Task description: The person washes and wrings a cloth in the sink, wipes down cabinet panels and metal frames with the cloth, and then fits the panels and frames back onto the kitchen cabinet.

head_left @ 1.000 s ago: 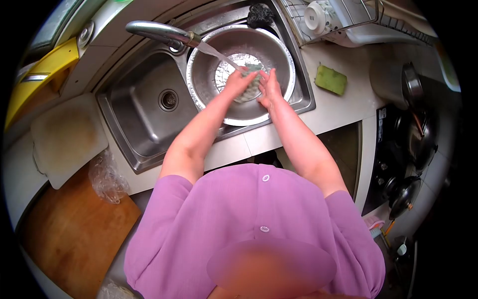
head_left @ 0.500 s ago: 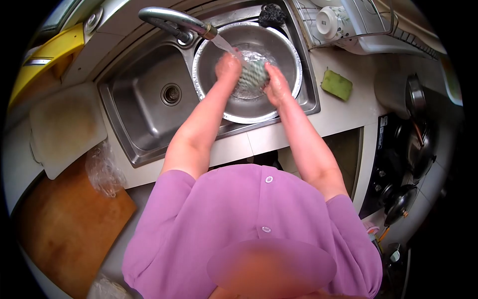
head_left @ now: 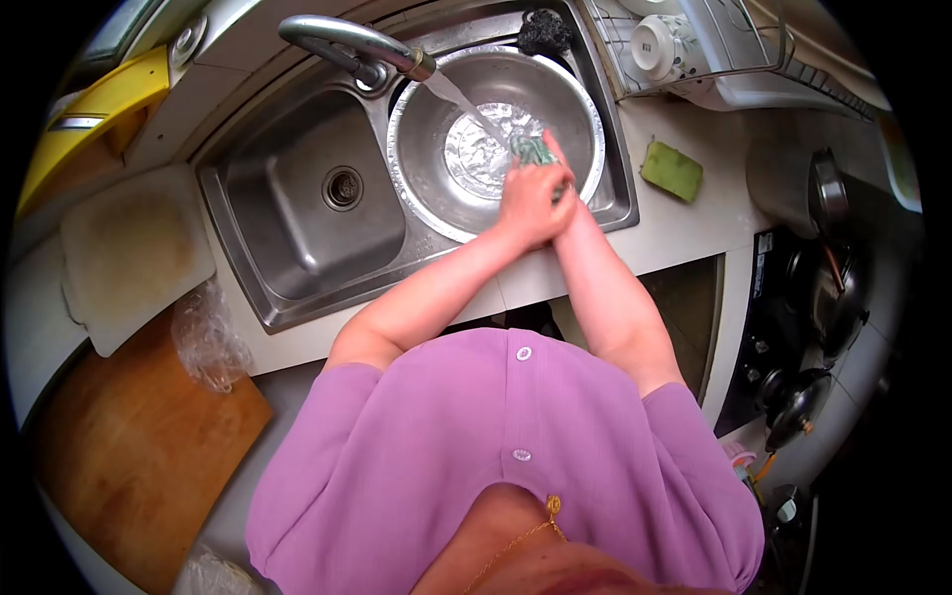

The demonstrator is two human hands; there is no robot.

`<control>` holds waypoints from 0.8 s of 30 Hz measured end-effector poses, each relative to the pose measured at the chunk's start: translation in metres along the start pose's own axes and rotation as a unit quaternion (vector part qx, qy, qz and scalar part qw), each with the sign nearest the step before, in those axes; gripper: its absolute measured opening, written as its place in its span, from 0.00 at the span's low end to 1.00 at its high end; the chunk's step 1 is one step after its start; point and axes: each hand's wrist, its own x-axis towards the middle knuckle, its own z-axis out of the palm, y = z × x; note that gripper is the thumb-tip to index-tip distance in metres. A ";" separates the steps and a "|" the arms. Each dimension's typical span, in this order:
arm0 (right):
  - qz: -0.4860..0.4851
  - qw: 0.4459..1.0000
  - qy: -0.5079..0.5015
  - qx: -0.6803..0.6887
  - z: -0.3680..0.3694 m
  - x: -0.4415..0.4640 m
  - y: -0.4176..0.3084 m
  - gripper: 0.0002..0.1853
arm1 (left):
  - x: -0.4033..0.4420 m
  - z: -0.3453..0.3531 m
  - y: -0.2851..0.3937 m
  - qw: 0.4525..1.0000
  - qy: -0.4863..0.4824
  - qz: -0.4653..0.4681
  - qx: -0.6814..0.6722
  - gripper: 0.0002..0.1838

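A wet green-and-white cloth (head_left: 533,151) is bunched up over the right side of a round metal basin (head_left: 421,203). My left hand (head_left: 535,201) is closed around the cloth, its fingers wrapped over it. Against it lies my right hand (head_left: 557,149), mostly hidden behind the left; one finger stretches along the cloth while the rest seem to grip it. Water runs from the faucet (head_left: 372,42) into the basin close by the cloth and pools in the bottom.
Left of the basin is a second sink bowl (head_left: 288,188). A green sponge (head_left: 672,171) lies on the right counter, near a dish rack (head_left: 783,69) with bowls. A black scrubber (head_left: 543,33) sits behind the basin. Cutting boards (head_left: 139,248) and a plastic bag (head_left: 210,337) are at left.
Both hands have moved from the middle of the basin toward its right front edge and come together. The cloth, spread between them before, is now bunched up.
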 end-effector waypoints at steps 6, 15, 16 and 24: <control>-0.122 0.941 0.282 -0.144 0.097 -0.022 0.026 0.18 | 0.050 -0.010 -0.080 0.965 0.117 -0.213 -0.095 0.14; -0.068 0.905 0.247 -0.338 0.083 -0.030 0.007 0.23 | 0.062 -0.023 -0.107 0.971 -0.011 -0.221 0.087 0.20; -0.061 0.892 0.249 -0.373 0.106 -0.038 0.005 0.30 | 0.064 -0.026 -0.109 0.972 -0.013 -0.217 0.085 0.20; -0.166 0.867 0.363 -0.298 0.053 -0.017 -0.010 0.32 | 0.036 0.012 -0.119 0.969 -0.153 -0.023 0.191 0.22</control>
